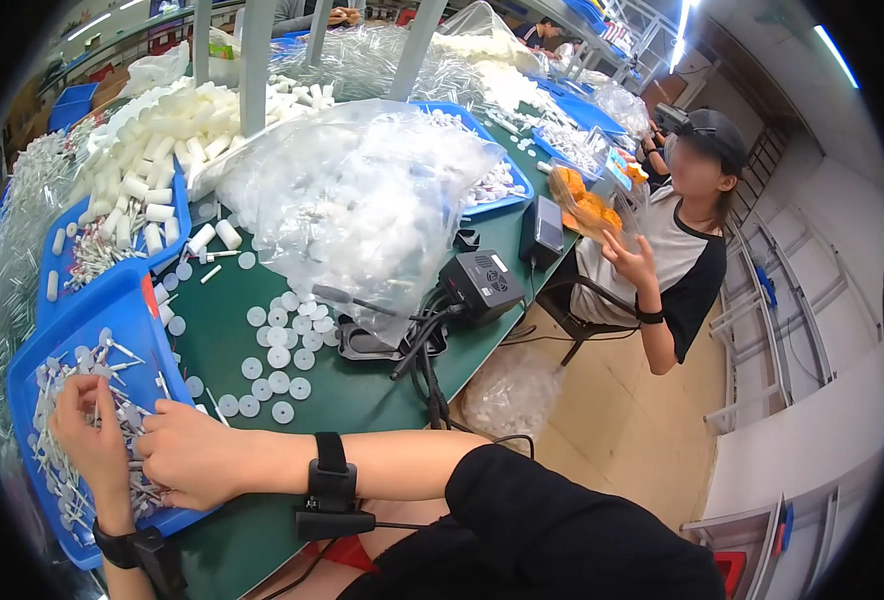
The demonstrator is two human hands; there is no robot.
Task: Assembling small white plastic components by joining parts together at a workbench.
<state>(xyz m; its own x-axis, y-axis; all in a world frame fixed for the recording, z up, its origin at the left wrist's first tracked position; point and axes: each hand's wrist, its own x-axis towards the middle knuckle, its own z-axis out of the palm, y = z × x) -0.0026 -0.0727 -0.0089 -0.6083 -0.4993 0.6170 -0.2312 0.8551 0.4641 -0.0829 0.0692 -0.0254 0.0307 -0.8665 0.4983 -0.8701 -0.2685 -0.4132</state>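
My left hand (90, 432) is over a blue tray (37, 352) at the lower left, its fingers curled together; whatever they hold is too small to make out. Close beside it, my right hand (190, 455) reaches in from the right with bent fingers pressed together, their tips partly hidden. Under both hands the tray holds a heap of small parts (54, 478), thin white sticks with round translucent discs on them. Several loose translucent discs (279, 357) lie on the green table to the right of the tray.
Another blue tray (50, 225) holds white foam cylinders and thin sticks. A large clear plastic bag (347, 200) fills the table's middle. Beside it sit a black box (482, 285) and cables (427, 345). A person (652, 230) sits at the right, holding an orange-filled package (587, 205).
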